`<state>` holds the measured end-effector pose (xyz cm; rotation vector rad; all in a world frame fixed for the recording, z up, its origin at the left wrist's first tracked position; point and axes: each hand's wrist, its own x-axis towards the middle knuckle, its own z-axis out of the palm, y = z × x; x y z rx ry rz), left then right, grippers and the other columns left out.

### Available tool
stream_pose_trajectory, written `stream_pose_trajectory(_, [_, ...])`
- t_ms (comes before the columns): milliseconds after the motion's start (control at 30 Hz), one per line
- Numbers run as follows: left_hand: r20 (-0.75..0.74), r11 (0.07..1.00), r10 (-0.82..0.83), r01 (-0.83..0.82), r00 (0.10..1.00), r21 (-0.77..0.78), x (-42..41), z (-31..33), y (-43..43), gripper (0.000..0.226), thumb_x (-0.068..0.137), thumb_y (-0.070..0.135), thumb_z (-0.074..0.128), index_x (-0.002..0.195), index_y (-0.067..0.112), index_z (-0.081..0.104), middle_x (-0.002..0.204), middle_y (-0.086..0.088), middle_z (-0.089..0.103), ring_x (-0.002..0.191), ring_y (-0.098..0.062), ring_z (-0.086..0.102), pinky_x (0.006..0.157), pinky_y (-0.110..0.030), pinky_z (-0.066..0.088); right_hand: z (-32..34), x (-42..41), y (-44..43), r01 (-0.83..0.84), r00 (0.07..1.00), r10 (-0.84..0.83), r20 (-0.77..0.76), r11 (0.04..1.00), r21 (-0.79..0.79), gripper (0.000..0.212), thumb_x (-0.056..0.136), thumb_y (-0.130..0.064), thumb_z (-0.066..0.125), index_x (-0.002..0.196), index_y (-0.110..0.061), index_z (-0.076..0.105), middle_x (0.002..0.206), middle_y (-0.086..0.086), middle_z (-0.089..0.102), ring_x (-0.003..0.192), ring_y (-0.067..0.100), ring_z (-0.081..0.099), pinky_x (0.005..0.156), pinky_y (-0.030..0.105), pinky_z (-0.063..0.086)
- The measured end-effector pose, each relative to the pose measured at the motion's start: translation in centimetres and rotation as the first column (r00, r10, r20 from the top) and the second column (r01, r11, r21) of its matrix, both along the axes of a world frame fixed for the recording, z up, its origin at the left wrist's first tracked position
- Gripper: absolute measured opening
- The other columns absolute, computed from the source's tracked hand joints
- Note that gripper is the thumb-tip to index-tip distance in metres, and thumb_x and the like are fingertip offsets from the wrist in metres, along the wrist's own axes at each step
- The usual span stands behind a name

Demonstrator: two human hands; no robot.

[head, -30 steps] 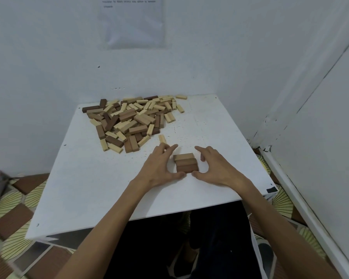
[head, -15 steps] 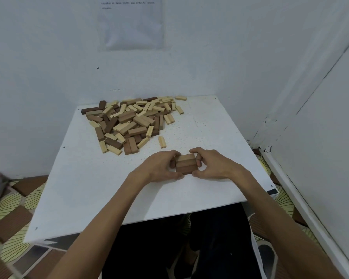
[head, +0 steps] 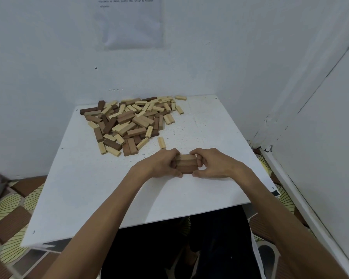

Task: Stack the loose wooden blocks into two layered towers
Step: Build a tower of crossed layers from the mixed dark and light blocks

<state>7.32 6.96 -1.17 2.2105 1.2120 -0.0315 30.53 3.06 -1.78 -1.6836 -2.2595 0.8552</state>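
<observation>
A row of three wooden blocks (head: 186, 163) lies side by side on the white table (head: 93, 188), near its front middle. My left hand (head: 161, 164) grips the row's left end with curled fingers and thumb. Opposite it, my right hand (head: 212, 164) grips the right end the same way. A big pile of loose blocks (head: 129, 121), light and dark brown, covers the table's far left part. One light block (head: 161, 142) lies alone between the pile and my hands.
White walls stand close behind the table and on the right. A paper sheet (head: 129, 21) hangs on the back wall. Patterned floor tiles (head: 10, 216) show to the left, and my dark-clothed legs (head: 189, 248) are under the table's front edge.
Both hands closed in from spread fingers beside the three blocks to curled grips on the row's ends. The blocks now sit squeezed together.
</observation>
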Motion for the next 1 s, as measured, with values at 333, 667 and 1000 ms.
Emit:
stream_pose_trajectory(333, [-0.017,0.998,-0.048,0.047,0.999,-0.038,0.4,0.5,1.0,0.065,0.086,0.037,0.08,0.137,0.014,0.046,0.105,-0.001,0.06,0.092,-0.018,0.057,0.079,-0.032,0.047,0.4,0.2,0.3,0.017,1.0,-0.017,0.008,0.998,-0.067,0.073,0.085,-0.042,0.08,0.146,-0.02,0.045,0.102,-0.008,0.063,0.092,0.005,0.056,0.077,0.022,0.044])
stream_pose_trajectory(667, [-0.09,0.995,-0.082,0.087,0.992,0.048,0.9,1.1,2.0,0.061,0.08,0.042,0.084,0.128,0.014,0.056,0.11,-0.003,0.063,0.096,-0.019,0.057,0.086,-0.038,0.052,0.3,0.0,0.1,0.037,0.999,-0.038,-0.005,0.997,-0.073,0.071,0.087,-0.04,0.079,0.146,-0.02,0.045,0.101,-0.009,0.063,0.09,0.004,0.055,0.08,0.024,0.047])
stream_pose_trajectory(1000, [-0.068,0.993,-0.115,0.116,0.991,0.01,0.7,0.6,2.0,0.051,0.085,0.038,0.081,0.12,0.012,0.056,0.101,-0.004,0.062,0.091,-0.022,0.06,0.084,-0.044,0.053,0.8,-0.4,0.4,0.044,0.998,-0.037,0.052,0.99,-0.138,0.071,0.089,-0.037,0.078,0.146,-0.018,0.042,0.102,-0.003,0.064,0.094,0.014,0.061,0.085,0.034,0.055])
